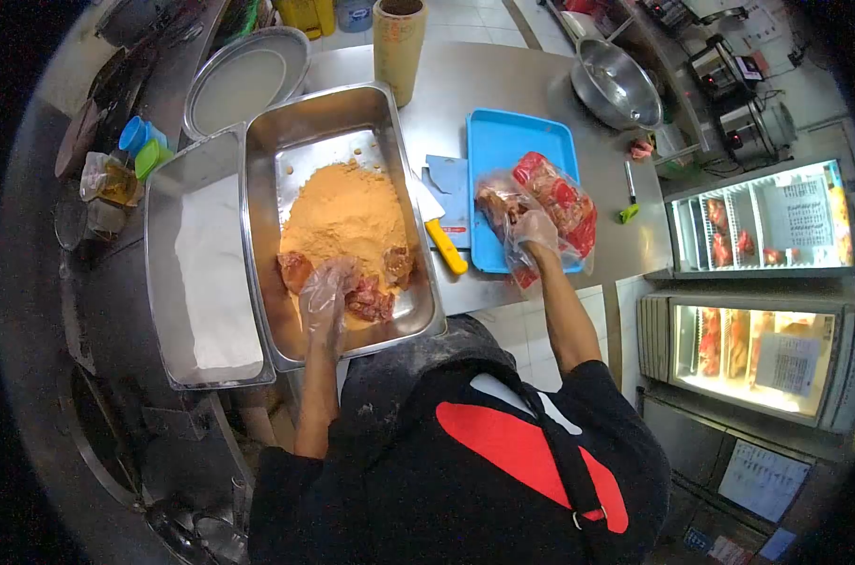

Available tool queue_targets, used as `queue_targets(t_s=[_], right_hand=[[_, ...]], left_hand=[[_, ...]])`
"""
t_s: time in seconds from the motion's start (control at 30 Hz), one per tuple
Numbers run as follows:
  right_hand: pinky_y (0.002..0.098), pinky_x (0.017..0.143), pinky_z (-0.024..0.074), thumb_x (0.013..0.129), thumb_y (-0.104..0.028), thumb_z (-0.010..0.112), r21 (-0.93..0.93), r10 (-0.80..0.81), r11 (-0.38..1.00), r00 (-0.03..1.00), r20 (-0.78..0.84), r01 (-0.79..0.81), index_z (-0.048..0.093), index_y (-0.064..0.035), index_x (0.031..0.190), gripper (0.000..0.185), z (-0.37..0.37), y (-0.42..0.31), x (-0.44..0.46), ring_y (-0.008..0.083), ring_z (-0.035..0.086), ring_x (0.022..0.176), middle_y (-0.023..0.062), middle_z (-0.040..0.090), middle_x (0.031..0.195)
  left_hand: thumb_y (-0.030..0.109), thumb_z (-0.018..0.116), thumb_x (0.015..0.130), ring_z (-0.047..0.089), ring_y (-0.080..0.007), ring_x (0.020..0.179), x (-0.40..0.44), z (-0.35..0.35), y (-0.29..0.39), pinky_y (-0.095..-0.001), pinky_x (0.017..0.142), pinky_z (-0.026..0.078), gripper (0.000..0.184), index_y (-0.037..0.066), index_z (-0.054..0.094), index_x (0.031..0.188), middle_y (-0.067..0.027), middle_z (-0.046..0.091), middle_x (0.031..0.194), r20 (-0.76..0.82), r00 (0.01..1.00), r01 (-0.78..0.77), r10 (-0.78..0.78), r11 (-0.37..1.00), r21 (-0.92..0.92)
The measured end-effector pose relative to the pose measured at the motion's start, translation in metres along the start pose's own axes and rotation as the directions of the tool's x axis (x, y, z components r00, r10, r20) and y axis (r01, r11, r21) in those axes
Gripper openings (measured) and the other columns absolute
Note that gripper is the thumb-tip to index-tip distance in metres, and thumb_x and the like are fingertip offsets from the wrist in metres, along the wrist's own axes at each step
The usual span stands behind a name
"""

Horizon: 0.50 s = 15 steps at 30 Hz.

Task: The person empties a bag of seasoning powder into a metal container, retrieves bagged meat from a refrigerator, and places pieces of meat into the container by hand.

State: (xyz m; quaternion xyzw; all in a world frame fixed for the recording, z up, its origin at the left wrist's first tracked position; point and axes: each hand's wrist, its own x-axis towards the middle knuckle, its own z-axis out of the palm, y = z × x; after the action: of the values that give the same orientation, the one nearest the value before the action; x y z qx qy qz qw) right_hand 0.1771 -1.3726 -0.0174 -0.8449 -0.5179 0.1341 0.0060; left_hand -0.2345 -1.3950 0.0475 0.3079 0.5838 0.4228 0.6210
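My left hand point(325, 290), in a loose clear plastic glove, is inside a deep steel pan point(418, 282). Its fingers look loosely stretched out over orange-tinted breading powder point(342, 212), beside a piece of raw red meat point(371, 303). Two more pieces lie in the powder, a left piece point(295, 270) and a right piece point(398, 266). My right hand point(537, 231), also gloved, is closed on a clear plastic bag point(520, 252) over a blue tray point(507, 137). Raw meat point(499, 202) shows through the bag. A red-marked meat package point(559, 202) lies beside it; my fingertips there are partly hidden.
A pan of white powder point(211, 273) adjoins on the left, with a round basin point(248, 80) behind. Between pan and tray lies a yellow-handled knife point(446, 247). A tall wrap roll point(399, 52), a steel pot point(616, 85) and a green-handled tool point(630, 198) stand or lie farther out.
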Motion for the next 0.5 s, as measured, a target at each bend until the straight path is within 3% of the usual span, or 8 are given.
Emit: queue_targets(t_s=[0.07,0.17,0.3,0.4,0.5], right_hand=[[0.0448,0.081,0.0523,0.08,-0.048,0.058,0.011,-0.014,1.0,0.999,0.029,0.013,0.071,0.0006,0.087,0.051,0.002,0.005,0.005,0.0362,0.066,0.09,0.023,0.067,0.095],[0.045,0.08,0.052,0.079,-0.046,0.058,0.072,0.04,0.997,0.999,0.035,-0.043,0.072,-0.0009,0.085,0.048,-0.001,0.011,0.008,0.0364,0.067,0.088,0.0235,0.068,0.092],[0.0461,0.078,0.0514,0.076,-0.05,0.06,0.233,0.102,0.966,0.992,0.07,-0.116,0.072,-0.0029,0.086,0.05,-0.017,0.023,0.014,0.0379,0.066,0.087,0.0234,0.068,0.09],[0.0459,0.077,0.0518,0.078,-0.05,0.06,0.147,-0.082,0.985,0.996,-0.033,0.086,0.072,-0.0009,0.087,0.052,-0.011,0.032,0.012,0.0359,0.067,0.085,0.024,0.068,0.087],[0.0456,0.077,0.052,0.08,-0.048,0.059,0.091,0.007,0.996,1.0,0.005,-0.008,0.071,-0.0002,0.093,0.051,-0.009,0.029,0.017,0.0355,0.067,0.083,0.023,0.068,0.087]], left_hand=[[0.016,0.056,0.095,0.063,-0.0179,0.097,-0.011,0.007,0.005,-0.0299,0.085,0.052,0.027,-0.002,0.059,0.113,-0.0111,0.066,0.105,0.008,0.997,-0.076,0.077,0.996,-0.046],[0.017,0.057,0.094,0.063,-0.018,0.096,0.0,-0.002,-0.014,-0.0302,0.087,0.05,0.027,-0.002,0.059,0.114,-0.0106,0.065,0.106,0.019,0.999,-0.034,0.038,0.981,-0.19],[0.022,0.059,0.093,0.064,-0.0209,0.094,0.004,-0.006,-0.025,-0.0346,0.088,0.053,0.029,0.0,0.062,0.11,-0.0098,0.065,0.104,-0.03,0.999,-0.031,0.028,0.991,-0.127],[0.021,0.06,0.092,0.064,-0.0184,0.091,0.004,-0.001,-0.019,-0.0326,0.084,0.054,0.026,0.0,0.063,0.108,-0.0085,0.065,0.101,-0.007,1.0,0.004,-0.005,0.995,-0.104],[0.02,0.059,0.092,0.062,-0.015,0.091,-0.001,0.008,-0.009,-0.0295,0.08,0.051,0.024,0.002,0.064,0.107,-0.0064,0.065,0.099,-0.002,1.0,0.015,-0.015,0.996,-0.089]])
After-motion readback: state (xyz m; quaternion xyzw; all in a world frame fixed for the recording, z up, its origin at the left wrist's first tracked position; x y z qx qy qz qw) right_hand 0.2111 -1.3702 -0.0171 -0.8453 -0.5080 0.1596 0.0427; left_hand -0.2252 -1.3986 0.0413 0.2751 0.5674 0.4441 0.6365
